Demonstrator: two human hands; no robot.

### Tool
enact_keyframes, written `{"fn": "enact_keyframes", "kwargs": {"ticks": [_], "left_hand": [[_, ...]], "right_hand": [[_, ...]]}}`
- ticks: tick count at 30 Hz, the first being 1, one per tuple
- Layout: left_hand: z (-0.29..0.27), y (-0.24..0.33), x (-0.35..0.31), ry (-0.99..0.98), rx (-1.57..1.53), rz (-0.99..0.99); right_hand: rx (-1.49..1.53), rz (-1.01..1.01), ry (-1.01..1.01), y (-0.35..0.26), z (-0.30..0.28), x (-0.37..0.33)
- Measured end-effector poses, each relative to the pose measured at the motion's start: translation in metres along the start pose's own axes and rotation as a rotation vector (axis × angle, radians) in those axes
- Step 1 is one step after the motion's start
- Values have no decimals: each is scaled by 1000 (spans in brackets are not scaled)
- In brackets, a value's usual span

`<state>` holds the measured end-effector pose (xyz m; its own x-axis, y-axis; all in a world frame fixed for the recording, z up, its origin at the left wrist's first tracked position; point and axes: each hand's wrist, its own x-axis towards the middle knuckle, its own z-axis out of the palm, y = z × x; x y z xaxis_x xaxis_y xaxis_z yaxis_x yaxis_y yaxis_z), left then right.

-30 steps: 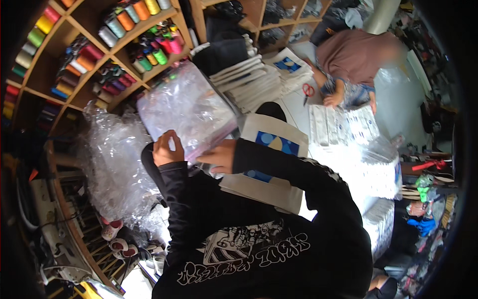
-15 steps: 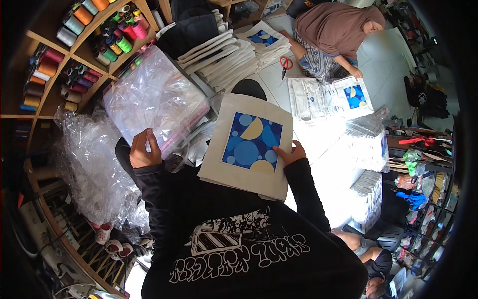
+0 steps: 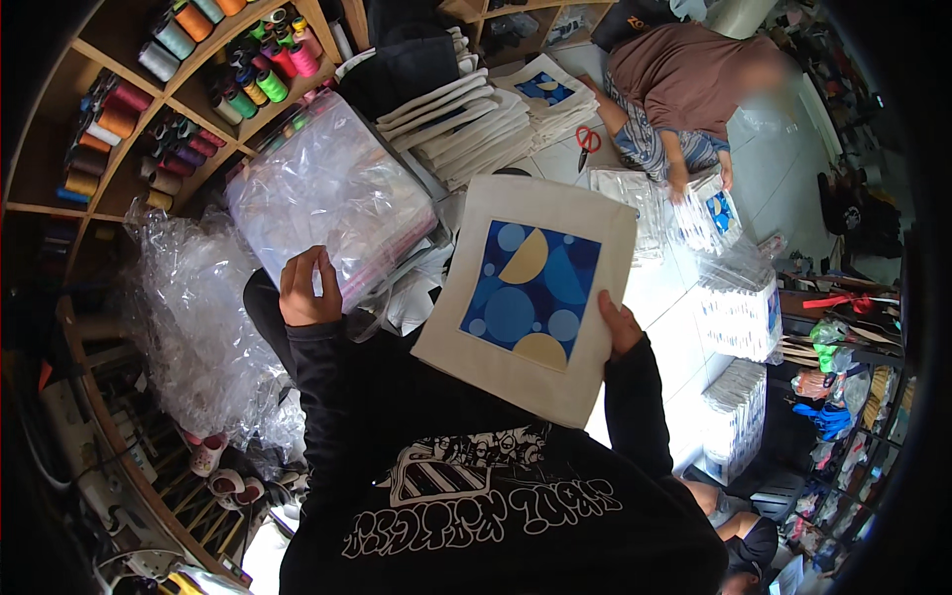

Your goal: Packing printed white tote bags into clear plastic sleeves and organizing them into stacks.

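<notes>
A flat cream canvas bag [image 3: 451, 307] with a square blue panel of circles and half-circles is held tilted in front of my chest. My right hand [image 3: 621, 325] grips its right edge, thumb on the front face and the other fingers behind it. To the left, my left hand [image 3: 310, 288] is raised, bent fingers drawn toward the thumb in a pinch. Whether anything thin is between those fingertips I cannot make out. Just beyond that hand lies a pile of clear plastic sleeves [image 3: 327, 188] on top of a box.
Crumpled clear plastic [image 3: 203, 337] lies at the left, below shelves of thread spools [image 3: 188, 89]. Stacked cream bags [image 3: 456, 129] and red-handled scissors [image 3: 587, 144] are ahead. A co-worker [image 3: 684, 79] sits at the far right, near wrapped bag stacks [image 3: 739, 317]. Another person [image 3: 749, 535] is lower right.
The canvas bag and my right hand have shifted right in the picture and slightly lower. My left hand stays pinched. The co-worker now has both hands on the bags before them.
</notes>
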<state>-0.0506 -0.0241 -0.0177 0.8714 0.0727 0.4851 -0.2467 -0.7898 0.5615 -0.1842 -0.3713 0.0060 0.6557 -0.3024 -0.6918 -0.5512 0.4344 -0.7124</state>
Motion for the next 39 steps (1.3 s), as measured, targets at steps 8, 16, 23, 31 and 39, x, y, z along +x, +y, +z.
{"fn": "enact_keyframes", "kwargs": {"ticks": [8, 16, 23, 31, 39], "left_hand": [[0, 7, 6, -4, -17, 0], [-4, 5, 4, -6, -25, -19], [-4, 2, 1, -18, -13, -9], [5, 4, 3, -13, -120, -45], [1, -2, -6, -113, -86, -47]], "right_hand": [[-262, -533, 334, -96, -22, -65], [-435, -1145, 368, -143, -32, -88], [-1284, -1334, -63, -124, 31, -94], [-1583, -343, -1110, -21, 36, -40], [-1508, 4, -851, -54, 66, 37]]}}
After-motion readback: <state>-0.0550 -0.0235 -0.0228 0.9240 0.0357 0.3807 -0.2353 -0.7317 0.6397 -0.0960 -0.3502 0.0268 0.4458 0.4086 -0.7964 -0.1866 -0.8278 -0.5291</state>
